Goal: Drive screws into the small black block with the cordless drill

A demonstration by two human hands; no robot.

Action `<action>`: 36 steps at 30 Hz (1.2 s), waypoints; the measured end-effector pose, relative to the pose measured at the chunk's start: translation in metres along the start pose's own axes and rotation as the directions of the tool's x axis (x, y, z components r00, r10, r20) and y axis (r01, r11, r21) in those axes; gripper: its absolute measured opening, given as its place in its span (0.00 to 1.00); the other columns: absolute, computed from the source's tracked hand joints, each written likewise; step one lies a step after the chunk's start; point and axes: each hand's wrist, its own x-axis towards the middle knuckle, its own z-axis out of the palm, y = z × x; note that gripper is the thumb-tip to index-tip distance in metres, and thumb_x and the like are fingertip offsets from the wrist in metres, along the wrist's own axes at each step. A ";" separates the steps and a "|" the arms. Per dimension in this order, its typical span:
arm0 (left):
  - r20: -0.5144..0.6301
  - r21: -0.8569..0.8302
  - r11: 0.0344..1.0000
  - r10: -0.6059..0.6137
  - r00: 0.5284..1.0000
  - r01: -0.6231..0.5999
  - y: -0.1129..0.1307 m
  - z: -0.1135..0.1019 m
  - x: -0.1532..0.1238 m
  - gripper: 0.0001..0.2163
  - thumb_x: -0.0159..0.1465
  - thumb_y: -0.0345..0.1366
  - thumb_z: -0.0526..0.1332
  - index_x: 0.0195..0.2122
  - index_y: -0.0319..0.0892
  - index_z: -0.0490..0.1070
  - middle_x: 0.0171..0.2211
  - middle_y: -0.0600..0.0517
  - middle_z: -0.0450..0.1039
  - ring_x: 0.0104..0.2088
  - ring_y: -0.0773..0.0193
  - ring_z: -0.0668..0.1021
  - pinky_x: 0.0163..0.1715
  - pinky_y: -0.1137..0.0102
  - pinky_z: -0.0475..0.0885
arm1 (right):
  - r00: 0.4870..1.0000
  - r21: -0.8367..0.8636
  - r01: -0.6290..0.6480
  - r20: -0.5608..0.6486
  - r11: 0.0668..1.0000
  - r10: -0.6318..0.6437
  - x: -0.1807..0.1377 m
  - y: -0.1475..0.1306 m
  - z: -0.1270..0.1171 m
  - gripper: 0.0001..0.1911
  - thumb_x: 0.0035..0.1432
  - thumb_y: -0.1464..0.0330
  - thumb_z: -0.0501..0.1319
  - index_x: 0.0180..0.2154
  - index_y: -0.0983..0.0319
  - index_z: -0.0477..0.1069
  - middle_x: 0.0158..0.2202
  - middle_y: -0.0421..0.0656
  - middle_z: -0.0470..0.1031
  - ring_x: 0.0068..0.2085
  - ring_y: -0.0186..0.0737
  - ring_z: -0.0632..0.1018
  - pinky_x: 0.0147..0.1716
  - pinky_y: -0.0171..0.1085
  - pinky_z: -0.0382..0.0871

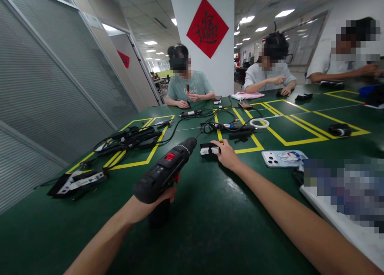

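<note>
My left hand (163, 197) is wrapped round the handle of a black cordless drill (165, 169) with a red switch, held above the green table (210, 227) and pointing away from me to the right. My right hand (227, 155) reaches forward and rests on a small black and white block (209, 149) lying on the table just past the drill's nose. Its fingers are closed on the block's right end.
A phone in a cartoon case (283, 158) lies right of my right hand. Cables and black tools (129, 141) sprawl at the left, more cables (228, 125) and a white ring (259, 123) ahead. Three people sit at the far side. A white board (345, 227) lies near right.
</note>
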 end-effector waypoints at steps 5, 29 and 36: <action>-0.014 0.067 0.996 -0.051 0.999 0.052 -0.004 -0.003 -0.003 0.10 0.56 0.35 0.60 0.39 0.45 0.70 0.24 0.52 0.71 0.27 0.60 0.73 0.29 0.68 0.68 | 1.000 0.005 -0.010 0.001 1.000 0.010 0.001 0.002 0.000 0.29 0.52 0.79 0.53 0.55 0.54 0.61 0.45 0.47 0.64 0.45 0.43 0.70 0.48 0.39 0.62; 0.137 -0.140 0.985 -0.078 0.987 0.097 0.018 0.013 -0.008 0.13 0.57 0.34 0.56 0.43 0.39 0.61 0.35 0.51 0.67 0.24 0.69 0.70 0.27 0.70 0.67 | 0.998 0.273 -0.054 -0.009 0.961 0.059 0.006 0.012 0.005 0.24 0.54 0.62 0.57 0.54 0.57 0.63 0.45 0.46 0.64 0.45 0.39 0.71 0.49 0.39 0.62; 0.133 -0.250 0.954 -0.136 0.982 0.166 0.024 0.022 -0.009 0.13 0.53 0.31 0.57 0.41 0.40 0.62 0.35 0.51 0.67 0.22 0.70 0.70 0.25 0.70 0.65 | 0.998 0.253 -0.052 -0.019 0.966 0.059 0.006 0.013 0.005 0.24 0.54 0.63 0.58 0.54 0.56 0.63 0.46 0.46 0.64 0.46 0.40 0.71 0.49 0.39 0.62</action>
